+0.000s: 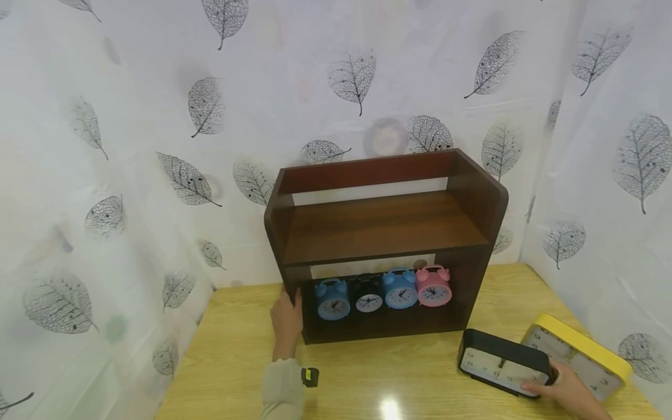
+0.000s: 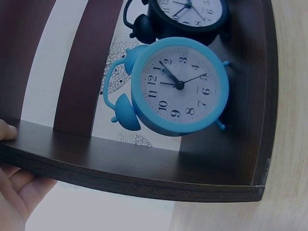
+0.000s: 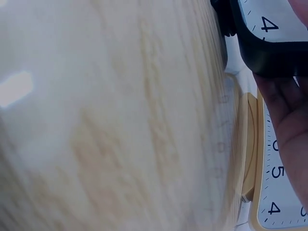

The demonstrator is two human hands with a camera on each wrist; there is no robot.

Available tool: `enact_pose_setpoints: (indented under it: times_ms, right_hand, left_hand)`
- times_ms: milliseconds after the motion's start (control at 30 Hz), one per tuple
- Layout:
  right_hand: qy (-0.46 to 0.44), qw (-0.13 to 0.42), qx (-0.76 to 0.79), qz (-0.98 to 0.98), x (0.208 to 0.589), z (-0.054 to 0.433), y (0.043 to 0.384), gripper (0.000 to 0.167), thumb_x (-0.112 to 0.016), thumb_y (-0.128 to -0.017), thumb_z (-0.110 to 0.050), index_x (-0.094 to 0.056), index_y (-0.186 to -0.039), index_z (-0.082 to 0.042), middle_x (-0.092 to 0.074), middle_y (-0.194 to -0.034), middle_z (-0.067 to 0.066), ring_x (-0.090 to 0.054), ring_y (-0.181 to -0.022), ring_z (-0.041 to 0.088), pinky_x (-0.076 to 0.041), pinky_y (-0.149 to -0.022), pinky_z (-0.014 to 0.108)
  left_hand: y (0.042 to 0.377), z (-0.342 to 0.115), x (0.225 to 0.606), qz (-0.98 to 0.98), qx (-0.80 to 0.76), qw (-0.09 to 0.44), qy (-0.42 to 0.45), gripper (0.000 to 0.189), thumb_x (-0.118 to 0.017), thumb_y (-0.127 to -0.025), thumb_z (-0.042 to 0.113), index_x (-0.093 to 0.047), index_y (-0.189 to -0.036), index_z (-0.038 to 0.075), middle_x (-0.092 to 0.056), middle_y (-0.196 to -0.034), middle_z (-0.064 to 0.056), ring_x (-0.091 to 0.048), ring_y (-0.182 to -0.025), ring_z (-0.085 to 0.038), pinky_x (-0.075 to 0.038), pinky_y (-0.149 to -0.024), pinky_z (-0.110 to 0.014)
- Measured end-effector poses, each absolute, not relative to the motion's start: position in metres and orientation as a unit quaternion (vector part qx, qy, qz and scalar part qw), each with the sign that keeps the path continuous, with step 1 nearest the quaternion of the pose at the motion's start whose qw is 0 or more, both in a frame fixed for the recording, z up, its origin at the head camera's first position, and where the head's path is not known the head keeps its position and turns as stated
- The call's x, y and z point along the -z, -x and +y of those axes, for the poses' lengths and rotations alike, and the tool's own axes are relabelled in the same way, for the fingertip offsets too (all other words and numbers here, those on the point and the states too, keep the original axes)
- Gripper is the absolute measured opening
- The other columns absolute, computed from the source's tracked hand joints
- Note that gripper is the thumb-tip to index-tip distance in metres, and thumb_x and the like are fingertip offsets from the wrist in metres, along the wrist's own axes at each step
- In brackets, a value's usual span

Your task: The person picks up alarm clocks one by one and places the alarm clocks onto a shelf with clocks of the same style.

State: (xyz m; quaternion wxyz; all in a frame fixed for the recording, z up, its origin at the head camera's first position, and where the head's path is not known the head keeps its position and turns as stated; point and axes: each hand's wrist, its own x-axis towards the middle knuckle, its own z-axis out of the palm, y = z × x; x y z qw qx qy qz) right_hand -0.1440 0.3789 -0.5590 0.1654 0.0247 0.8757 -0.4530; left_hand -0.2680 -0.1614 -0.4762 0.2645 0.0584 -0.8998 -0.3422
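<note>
A dark brown two-tier shelf [image 1: 388, 227] stands on the table. My left hand [image 1: 286, 319] grips its left side panel, with the thumb inside and the fingers outside in the left wrist view. Along the lower tier sit two blue twin-bell alarm clocks [image 2: 139, 103], a black one [image 1: 368, 294] and a pink one [image 1: 433, 287]. At the right, my right hand [image 1: 569, 388] holds the right end of a black rectangular clock [image 1: 504, 361], thumb over its face. Behind that hand a yellow rectangular clock [image 1: 588, 350] leans back on the table, partly covered.
The light wood table [image 1: 378, 379] reaches past the shelf on both sides. White sheeting [image 1: 325, 76] printed with leaves hangs behind and at the sides. The shelf's upper tier [image 1: 383, 224] is a flat board between side panels.
</note>
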Motion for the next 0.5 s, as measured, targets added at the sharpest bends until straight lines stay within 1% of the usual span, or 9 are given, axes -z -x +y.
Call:
enact_pose_setpoints:
  times_ms: [133, 200, 267, 300, 400, 433, 500]
  right_hand:
    - [-0.028, 0.149, 0.427, 0.891, 0.5602, 0.3771, 0.144, 0.065, -0.063, -0.089, -0.032, -0.04, -0.13, 0.013, -0.063, -0.115, 0.016, -0.053, -0.084, -0.013, -0.052, -0.074, 0.028]
    - [-0.033, 0.145, 0.422, 0.894, 0.5605, 0.3764, 0.1447, 0.067, -0.063, -0.088, -0.032, -0.039, -0.131, 0.013, -0.061, -0.118, 0.022, -0.05, -0.083, -0.016, -0.053, -0.076, 0.033]
    - [-0.032, 0.143, 0.42, 0.895, 0.5607, 0.3763, 0.145, 0.067, -0.063, -0.088, -0.032, -0.039, -0.131, 0.014, -0.059, -0.12, 0.024, -0.048, -0.084, -0.017, -0.053, -0.078, 0.035]
    - [-0.031, 0.141, 0.42, 0.896, 0.5607, 0.3765, 0.1449, 0.066, -0.063, -0.089, -0.032, -0.04, -0.131, 0.014, -0.06, -0.12, 0.024, -0.047, -0.084, -0.018, -0.053, -0.078, 0.036]
    - [-0.033, 0.14, 0.424, 0.894, 0.5607, 0.3768, 0.1456, 0.062, -0.063, -0.089, -0.031, -0.044, -0.128, 0.013, -0.064, -0.114, 0.016, -0.049, -0.082, -0.016, -0.053, -0.075, 0.032]
    - [-0.033, 0.142, 0.425, 0.893, 0.5607, 0.377, 0.146, 0.059, -0.062, -0.089, -0.03, -0.045, -0.126, 0.013, -0.065, -0.111, 0.013, -0.051, -0.082, -0.014, -0.052, -0.073, 0.03]
    - [-0.032, 0.143, 0.428, 0.892, 0.5607, 0.3773, 0.1471, 0.057, -0.061, -0.09, -0.03, -0.047, -0.124, 0.013, -0.065, -0.111, 0.014, -0.055, -0.083, -0.007, -0.052, -0.074, 0.032]
  left_hand:
    - [0.2672, -0.1613, 0.4749, -0.899, 0.345, 0.265, -0.06, 0.03, -0.054, -0.094, 0.021, -0.056, -0.109, -0.005, -0.065, -0.079, -0.029, -0.064, -0.066, -0.041, -0.048, -0.054, -0.047]
    - [0.2673, -0.1615, 0.475, -0.898, 0.347, 0.265, -0.059, 0.031, -0.054, -0.095, 0.02, -0.056, -0.111, -0.006, -0.066, -0.081, -0.029, -0.064, -0.067, -0.041, -0.048, -0.054, -0.047]
    - [0.2679, -0.162, 0.476, -0.897, 0.349, 0.265, -0.057, 0.032, -0.053, -0.095, 0.02, -0.056, -0.112, -0.006, -0.066, -0.081, -0.029, -0.064, -0.067, -0.041, -0.048, -0.054, -0.047]
    - [0.2681, -0.1622, 0.4765, -0.896, 0.35, 0.266, -0.056, 0.031, -0.053, -0.095, 0.019, -0.056, -0.112, -0.007, -0.065, -0.081, -0.029, -0.064, -0.068, -0.041, -0.048, -0.054, -0.047]
    - [0.2683, -0.1625, 0.4776, -0.895, 0.352, 0.268, -0.052, 0.029, -0.053, -0.095, 0.019, -0.056, -0.11, -0.006, -0.066, -0.08, -0.029, -0.064, -0.068, -0.042, -0.048, -0.054, -0.047]
    - [0.2681, -0.1623, 0.4778, -0.895, 0.352, 0.269, -0.052, 0.029, -0.053, -0.095, 0.02, -0.056, -0.109, -0.006, -0.065, -0.08, -0.029, -0.064, -0.068, -0.042, -0.048, -0.055, -0.047]
    - [0.2679, -0.162, 0.4778, -0.895, 0.35, 0.271, -0.051, 0.028, -0.053, -0.095, 0.021, -0.057, -0.107, -0.005, -0.066, -0.079, -0.028, -0.064, -0.068, -0.042, -0.048, -0.055, -0.048]
